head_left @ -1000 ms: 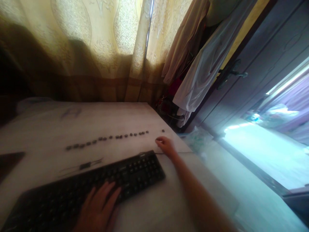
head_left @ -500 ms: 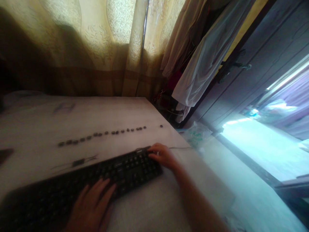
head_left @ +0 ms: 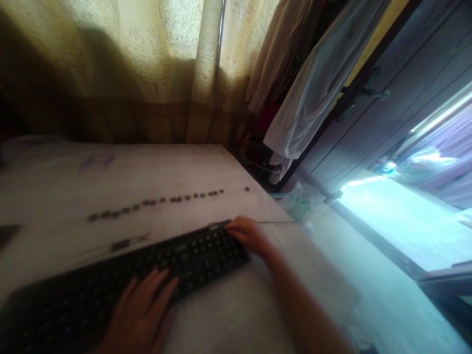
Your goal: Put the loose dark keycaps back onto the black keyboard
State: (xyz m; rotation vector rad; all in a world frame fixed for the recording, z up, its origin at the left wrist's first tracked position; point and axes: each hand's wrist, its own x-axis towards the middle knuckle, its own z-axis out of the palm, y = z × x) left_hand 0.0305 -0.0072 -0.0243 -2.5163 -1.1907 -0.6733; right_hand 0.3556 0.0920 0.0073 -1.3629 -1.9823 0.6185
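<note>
A black keyboard (head_left: 201, 263) lies at a slant across the white tabletop. My left hand (head_left: 142, 309) rests flat on its middle part, fingers stretched and slightly spread. At the keyboard's far right corner is my right hand (head_left: 250, 235), thumb and fingertips drawn together over the corner keys. Whatever sits between those fingertips is too small and blurred to tell. Beyond the keyboard runs an uneven row of small black pieces like keycaps (head_left: 162, 199), with one piece (head_left: 247, 189) apart at the right.
A tweezer-like dark tool (head_left: 121, 245) with thin ends lies behind the keyboard. The cable (head_left: 276, 222) runs off the right table edge. A dark object (head_left: 8, 232) sits at far left. Curtains (head_left: 147, 64), hanging clothes (head_left: 295, 113) and a plastic bag (head_left: 304, 201) are beyond the table.
The thumb and fingers of my right hand have come closer together at the keyboard's corner. My left hand stays in place. The view has shifted slightly.
</note>
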